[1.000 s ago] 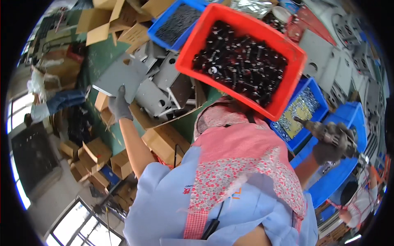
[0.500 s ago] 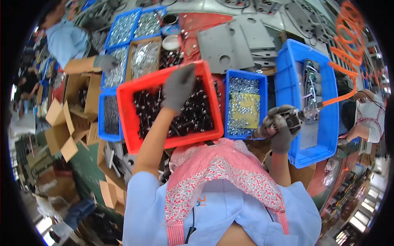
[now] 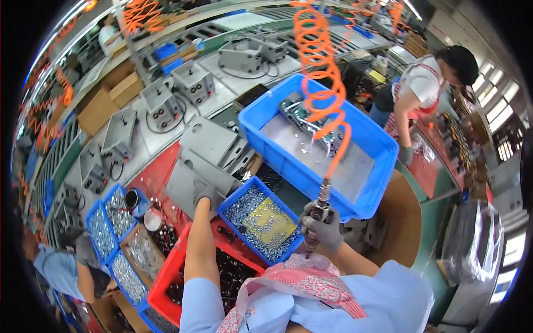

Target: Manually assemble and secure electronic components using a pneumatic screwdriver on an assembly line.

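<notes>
In a grey glove, my left hand (image 3: 204, 192) reaches forward over a red tray (image 3: 189, 236) of small black parts. It rests on the flat grey metal plates (image 3: 180, 180), fingers stretched out over their surface; grey on grey blurs the fingertips. My right hand (image 3: 327, 230), also gloved, is closed around an air screwdriver (image 3: 320, 208), held upright with its bit end down near my apron. An orange coiled hose (image 3: 338, 158) runs up from the tool. Between my hands lies a blue bin (image 3: 266, 219) of small shiny metal fasteners with a yellow piece among them.
A large blue crate (image 3: 266, 147) holding circuit boards (image 3: 302, 119) stands ahead on the right. Grey metal housings (image 3: 191, 80) with cables line the far bench. Small blue bins (image 3: 101, 233) of metal parts sit left, near a co-worker's sleeve (image 3: 58, 272). Another person (image 3: 419, 91) works at right.
The view has swung to the right. My left hand has left the black parts in the red tray and moved onto the grey plates. My right hand still holds the screwdriver, now more upright.
</notes>
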Motion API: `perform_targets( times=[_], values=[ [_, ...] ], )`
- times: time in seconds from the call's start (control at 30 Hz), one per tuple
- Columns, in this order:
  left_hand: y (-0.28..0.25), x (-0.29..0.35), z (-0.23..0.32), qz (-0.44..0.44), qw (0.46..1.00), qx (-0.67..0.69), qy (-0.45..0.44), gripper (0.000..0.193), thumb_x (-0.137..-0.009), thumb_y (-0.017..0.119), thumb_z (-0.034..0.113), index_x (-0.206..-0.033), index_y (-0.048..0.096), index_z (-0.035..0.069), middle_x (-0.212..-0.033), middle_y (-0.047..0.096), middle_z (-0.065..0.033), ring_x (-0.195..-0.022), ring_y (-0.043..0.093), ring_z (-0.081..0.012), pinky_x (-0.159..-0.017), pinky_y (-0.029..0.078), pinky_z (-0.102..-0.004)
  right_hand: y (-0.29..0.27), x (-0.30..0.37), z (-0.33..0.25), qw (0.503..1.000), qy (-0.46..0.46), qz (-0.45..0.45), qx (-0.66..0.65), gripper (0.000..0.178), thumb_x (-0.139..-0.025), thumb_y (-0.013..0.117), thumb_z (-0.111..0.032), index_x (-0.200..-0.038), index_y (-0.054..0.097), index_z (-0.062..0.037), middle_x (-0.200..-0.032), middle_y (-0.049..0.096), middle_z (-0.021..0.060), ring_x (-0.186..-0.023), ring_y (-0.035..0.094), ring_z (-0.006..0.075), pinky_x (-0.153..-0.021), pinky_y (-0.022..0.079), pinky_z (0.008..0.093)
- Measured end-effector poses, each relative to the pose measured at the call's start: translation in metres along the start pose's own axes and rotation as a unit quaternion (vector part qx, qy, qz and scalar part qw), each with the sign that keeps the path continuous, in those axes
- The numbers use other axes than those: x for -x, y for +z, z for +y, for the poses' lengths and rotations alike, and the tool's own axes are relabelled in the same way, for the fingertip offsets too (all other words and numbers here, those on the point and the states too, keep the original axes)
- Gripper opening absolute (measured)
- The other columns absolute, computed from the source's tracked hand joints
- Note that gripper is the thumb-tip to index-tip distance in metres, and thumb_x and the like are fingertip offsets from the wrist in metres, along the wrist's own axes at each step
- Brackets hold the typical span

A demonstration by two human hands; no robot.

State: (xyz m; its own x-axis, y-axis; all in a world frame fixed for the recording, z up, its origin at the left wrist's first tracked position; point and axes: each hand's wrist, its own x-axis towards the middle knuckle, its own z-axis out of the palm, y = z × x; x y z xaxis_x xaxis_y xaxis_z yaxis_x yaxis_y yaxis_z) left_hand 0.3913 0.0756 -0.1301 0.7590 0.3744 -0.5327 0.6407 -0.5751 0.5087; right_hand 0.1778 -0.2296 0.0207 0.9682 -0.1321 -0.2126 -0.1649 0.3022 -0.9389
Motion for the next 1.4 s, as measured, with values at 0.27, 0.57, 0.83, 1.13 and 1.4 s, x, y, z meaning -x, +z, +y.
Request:
perform_targets(
  times=[0.27, 0.57, 0.83, 1.13, 1.4],
  values=[
    [0.018, -0.128, -0.100, 0.127, 0.958, 0.246, 0.079, 0.071, -0.073, 0.065, 0.021, -0.135, 0.036, 0.002, -0.124, 0.053, -0.0216, -0.108, 0.057, -0.0318, -0.089, 0.047, -0.0388, 0.059, 0.013, -0.027, 0.987, 0.062, -0.150, 0.013, 0.023, -0.076, 0.069, -0.005, -0.096, 0.058, -0.0053, -0.075, 0.058, -0.0001, -0.059, 0.058, 0.0088, -0.052, 0.048, 0.0245],
    [-0.090, 0.128, -0.035, 0.043, 0.791, 0.573, 0.211, 0.029, -0.085, 0.054, 0.019, -0.111, 0.051, 0.008, -0.092, 0.050, -0.0023, -0.079, 0.049, -0.0107, -0.059, 0.047, -0.0295, 0.017, 0.006, -0.002, 0.993, -0.002, -0.113, 0.018, 0.023, -0.074, 0.068, -0.005, -0.093, 0.055, -0.0046, -0.071, 0.058, 0.0018, -0.054, 0.058, 0.0093, -0.049, 0.050, 0.0254],
    [-0.103, 0.242, -0.101, -0.084, 0.819, 0.431, 0.368, 0.034, -0.087, 0.063, 0.036, -0.088, 0.060, 0.003, -0.062, 0.054, 0.0002, -0.056, 0.052, -0.0121, -0.049, 0.042, -0.0259, 0.029, -0.034, -0.005, 0.960, 0.123, -0.237, -0.090, 0.026, -0.080, 0.065, -0.021, -0.098, 0.058, -0.0036, -0.078, 0.065, 0.0111, -0.050, 0.060, 0.0157, -0.046, 0.052, 0.0305],
    [-0.070, 0.252, -0.081, -0.236, 0.861, 0.328, 0.310, 0.019, -0.079, 0.065, 0.013, -0.087, 0.065, -0.004, -0.076, 0.063, -0.0024, -0.069, 0.057, -0.0084, -0.060, 0.047, -0.0243, 0.060, -0.011, 0.000, 0.922, 0.238, -0.280, -0.124, 0.028, -0.080, 0.064, -0.024, -0.096, 0.059, -0.0026, -0.077, 0.064, 0.0105, -0.053, 0.061, 0.0176, -0.049, 0.052, 0.0305],
    [-0.073, 0.219, -0.149, 0.022, 0.865, 0.434, 0.251, 0.033, -0.092, 0.057, 0.032, -0.111, 0.063, 0.005, -0.091, 0.065, -0.0037, -0.077, 0.058, -0.0097, -0.069, 0.048, -0.0240, 0.065, -0.009, -0.001, 0.938, 0.307, -0.159, -0.025, 0.029, -0.080, 0.063, -0.027, -0.095, 0.059, -0.0017, -0.077, 0.064, 0.0100, -0.055, 0.061, 0.0193, -0.053, 0.053, 0.0306]
  ],
)
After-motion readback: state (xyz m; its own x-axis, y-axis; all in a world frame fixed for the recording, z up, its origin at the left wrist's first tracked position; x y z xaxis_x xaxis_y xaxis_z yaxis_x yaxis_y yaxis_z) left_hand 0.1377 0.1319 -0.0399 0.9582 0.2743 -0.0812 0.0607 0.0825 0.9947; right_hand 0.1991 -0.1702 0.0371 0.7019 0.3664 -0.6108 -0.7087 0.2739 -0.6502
